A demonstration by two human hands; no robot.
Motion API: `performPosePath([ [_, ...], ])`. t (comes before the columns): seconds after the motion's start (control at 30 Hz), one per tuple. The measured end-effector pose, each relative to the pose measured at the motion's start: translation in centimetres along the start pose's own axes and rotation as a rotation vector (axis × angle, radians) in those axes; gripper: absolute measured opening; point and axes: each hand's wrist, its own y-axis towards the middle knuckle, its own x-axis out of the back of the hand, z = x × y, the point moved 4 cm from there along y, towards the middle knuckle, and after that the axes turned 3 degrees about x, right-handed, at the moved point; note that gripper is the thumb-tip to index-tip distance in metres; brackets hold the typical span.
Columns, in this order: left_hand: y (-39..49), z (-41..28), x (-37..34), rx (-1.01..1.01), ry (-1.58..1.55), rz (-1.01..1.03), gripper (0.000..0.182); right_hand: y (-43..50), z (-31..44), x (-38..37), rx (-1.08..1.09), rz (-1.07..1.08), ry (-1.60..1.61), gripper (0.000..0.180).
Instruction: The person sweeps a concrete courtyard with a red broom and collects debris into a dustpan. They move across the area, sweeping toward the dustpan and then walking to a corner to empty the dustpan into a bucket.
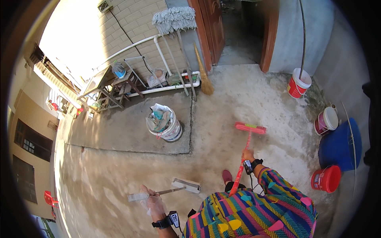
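Note:
My right hand (248, 155) is closed around the patterned red pole of a broom (250, 128). Its pinkish-red head is out ahead of me, over the concrete floor, and the pole's other end reaches my patterned top. On the left, my left hand (151, 197), in a clear plastic glove, grips a long-handled dustpan (187, 185) by its grey handle. That dustpan's pale head has a toothed, comb-like edge and points towards the middle. Whether the dustpan touches the floor I cannot tell. Both wrists carry black strapped devices.
A white bucket full of rubbish (175, 131) stands ahead on a raised slab (125, 131). A straw broom (205, 81) and upturned mops (174, 19) lean by the doorway. Along the right wall are a blue tub (339, 145), a red bucket (330, 178) and other pails.

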Motion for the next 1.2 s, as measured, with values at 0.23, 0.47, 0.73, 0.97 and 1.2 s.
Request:
performPosePath([
  [0.23, 2.0, 0.6, -10.3, -0.001, 0.007, 0.124, 0.041, -2.5, 4.6, 2.1, -0.275, 0.213, -0.34, 0.021],
  [0.47, 3.1, 0.9, -16.0, -0.011, -0.183, 0.263, 0.036, 1.0, 10.7, 0.8, 0.561, 0.392, -1.258, 0.06],
  [0.73, 3.8, -0.8, -20.2, 0.108, -0.265, 0.256, 0.041, -3.4, 14.2, -8.2, 0.107, 0.993, -0.945, 0.063],
  [0.97, 2.6, -1.3, -24.4, 0.115, -0.263, 0.274, 0.037, -6.4, 19.4, -21.3, 0.147, 1.089, -0.726, 0.061],
  [1.2, 1.1, -2.4, -26.2, 0.046, -0.24, 0.361, 0.034, -10.8, 15.4, -26.0, -0.594, 0.949, 0.121, 0.077],
])
